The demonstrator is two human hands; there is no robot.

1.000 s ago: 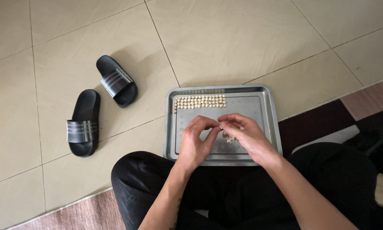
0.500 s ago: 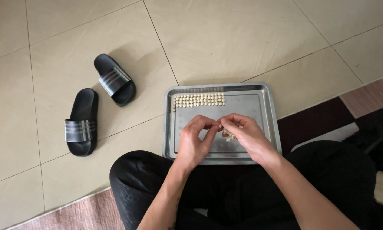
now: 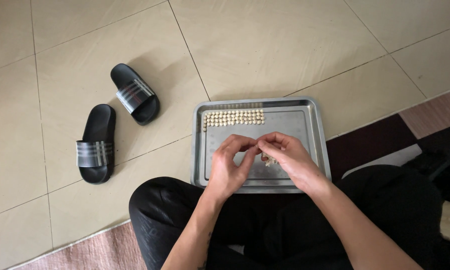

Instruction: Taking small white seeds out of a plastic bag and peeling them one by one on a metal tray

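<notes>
Hands barely moved; left hand [image 3: 229, 167], right hand [image 3: 287, 155] hide pinched piece.

silver tray [image 3: 317, 125], pale beige seeds [image 3: 234, 117], black grey-striped slippers [image 3: 96, 145].

— Where does the view look from?
— From the person's head, aimed steeply down past the knees onto the tiled floor [image 3: 285, 45], so it is almost a top-down look.
— How near is it?
— Close to the lap: the forearms enter from the bottom edge, and the left hand [image 3: 227, 167] and right hand [image 3: 290, 157] sit just below the middle, over the metal tray [image 3: 305, 117].
— What bounds it?
— A pair of black slippers [image 3: 115, 122] at the left, a rug [image 3: 380, 142] at the right.
— Any second view sharing the scene?
— Only this one
</notes>
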